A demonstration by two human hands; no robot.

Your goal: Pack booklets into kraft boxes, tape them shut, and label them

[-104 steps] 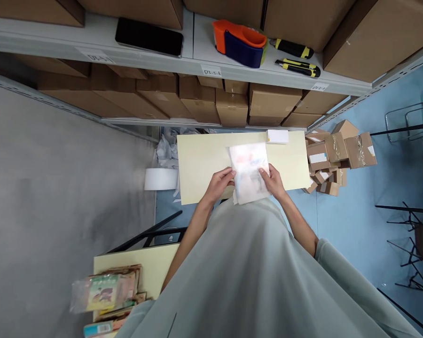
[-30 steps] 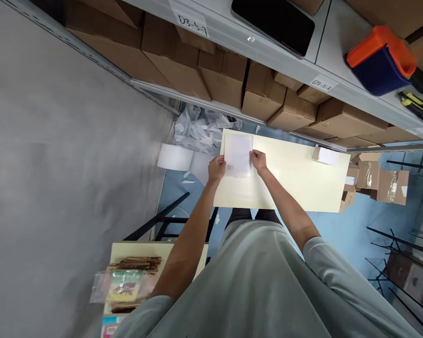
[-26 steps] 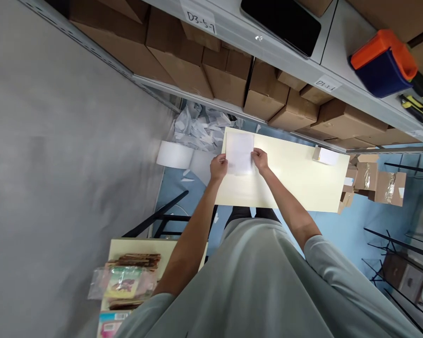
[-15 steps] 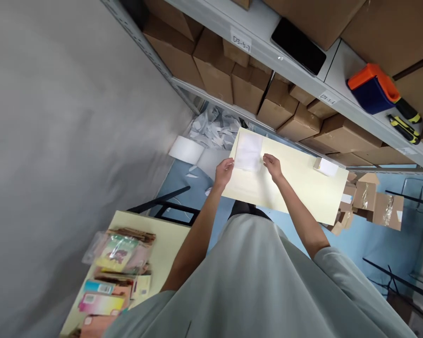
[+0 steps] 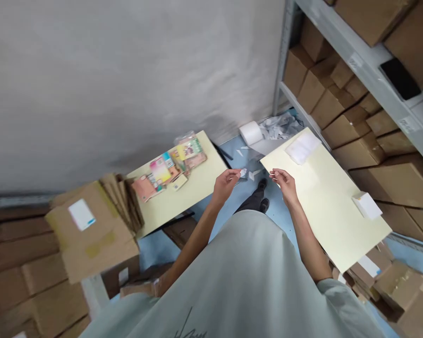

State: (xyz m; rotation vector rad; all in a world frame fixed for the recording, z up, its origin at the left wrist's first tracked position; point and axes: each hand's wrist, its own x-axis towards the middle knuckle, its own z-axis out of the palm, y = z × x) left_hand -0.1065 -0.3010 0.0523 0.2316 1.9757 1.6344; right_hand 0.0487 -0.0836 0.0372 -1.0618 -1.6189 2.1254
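My left hand hangs over the gap between two pale yellow tables, its thumb and fingers pinched together. A crumpled white scrap shows by its fingertips; it looks to lie on the floor beyond. My right hand is at the near left edge of the right table, fingers also pinched. Anything in either pinch is too small to make out. A white, padded-looking packet lies at the far end of that table, apart from both hands. On the left table are several colourful flat packs.
A bubble-wrap-like white roll and a heap of grey-white wrapping lie on the floor by the wall. A small white box sits on the right table. Shelves hold cartons and a black phone. Flattened cardboard stands left.
The view has swung left, bringing the left table and cardboard further in. Both hands have come away from the white packet, which stays on the right table.
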